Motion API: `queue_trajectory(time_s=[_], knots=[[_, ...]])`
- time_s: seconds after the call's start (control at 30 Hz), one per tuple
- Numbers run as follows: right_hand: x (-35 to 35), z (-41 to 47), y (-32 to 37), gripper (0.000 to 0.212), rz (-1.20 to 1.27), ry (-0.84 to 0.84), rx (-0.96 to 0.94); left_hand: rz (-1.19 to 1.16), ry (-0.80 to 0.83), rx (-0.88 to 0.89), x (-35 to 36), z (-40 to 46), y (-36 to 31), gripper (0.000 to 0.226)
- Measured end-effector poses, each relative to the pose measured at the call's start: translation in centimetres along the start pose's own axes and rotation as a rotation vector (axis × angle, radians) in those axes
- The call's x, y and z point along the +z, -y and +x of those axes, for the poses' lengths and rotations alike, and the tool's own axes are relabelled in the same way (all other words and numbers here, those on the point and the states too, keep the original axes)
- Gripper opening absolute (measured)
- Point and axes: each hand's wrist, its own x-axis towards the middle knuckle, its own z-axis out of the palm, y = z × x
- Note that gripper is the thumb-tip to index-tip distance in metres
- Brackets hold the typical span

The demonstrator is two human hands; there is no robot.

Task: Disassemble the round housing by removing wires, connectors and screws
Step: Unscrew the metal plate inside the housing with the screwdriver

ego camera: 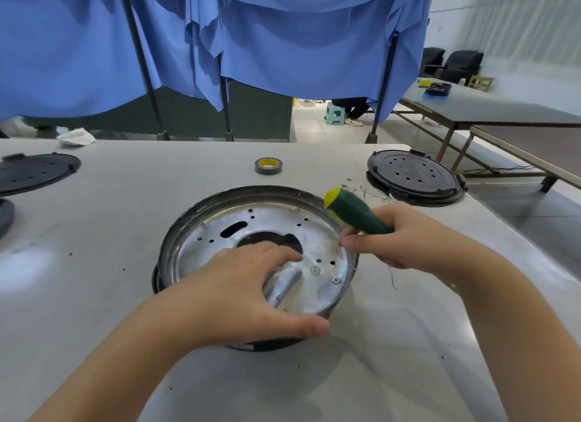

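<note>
As seen from a head camera looking down, a pale counter (94, 296) carries a round housing (195, 220) at its middle, a shallow dark-rimmed dish with a silver metal plate inside. Left of it, at the counter's edge, lies a black perforated lid (34, 173). The left hand (251, 296) holds the near side of the housing: its thumb curls against the outer rim while its fingers lie over the plate toward the dark central opening. Several screws still sit in the plate; the nearest visible one (336, 280) is just right of the left fingers, near the rim. To the right, the right hand (405, 239) wraps its grip around a screwdriver with a green handle (355, 214) and yellow cap. The handle's long axis slants up and to the left; the tip is hidden below the fist, so its contact cannot be told. That screw lies just below and left of the right hand, the nearer hand with the tool. Behind it are loose wires (371, 193), a second black lid (412, 176), and a roll of tape (268, 165).
</note>
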Motion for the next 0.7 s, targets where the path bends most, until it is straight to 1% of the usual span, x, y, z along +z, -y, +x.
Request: queue_trajectory(time_s=[0.07, 0.13, 0.17, 0.23, 0.3, 0.4, 0.47, 0.53, 0.7], knots=[[-0.1, -0.1, 0.5, 0.025, 0.119, -0.047, -0.057, 0.025, 0.039, -0.017, 0.0, -0.1, -0.1, 0.095], [-0.1, -0.2, 1.0, 0.034, 0.275, -0.081, -0.096, 0.029, 0.056, -0.024, -0.1, -0.2, -0.1, 0.094], [-0.1, -0.2, 1.4, 0.034, 0.350, -0.082, -0.121, 0.023, 0.062, -0.024, -0.1, -0.2, -0.2, 0.093], [-0.2, -0.3, 2.3, 0.025, 0.483, -0.082, -0.187, 0.009, 0.073, -0.028, -0.2, -0.3, -0.2, 0.089], [-0.5, -0.3, 3.4, 0.018, 0.597, -0.128, -0.273, -0.008, 0.083, -0.029, -0.4, -0.3, -0.2, 0.087], [-1.2, -0.1, 4.9, 0.024, 0.755, -0.247, -0.405, -0.023, 0.089, -0.011, -0.5, -0.6, -0.1, 0.085], [-1.4, 0.2, 5.9, 0.028, 0.821, -0.298, -0.448, -0.039, 0.089, 0.017, -0.6, -0.7, -0.2, 0.083], [-1.2, 0.5, 6.8, 0.030, 0.851, -0.280, -0.456, -0.056, 0.090, 0.044, -0.6, -0.8, -0.1, 0.082], [1.1, 1.7, 7.3, 0.028, 0.767, -0.066, -0.423, -0.074, 0.117, 0.057, -0.8, -0.8, 0.1, 0.084]])
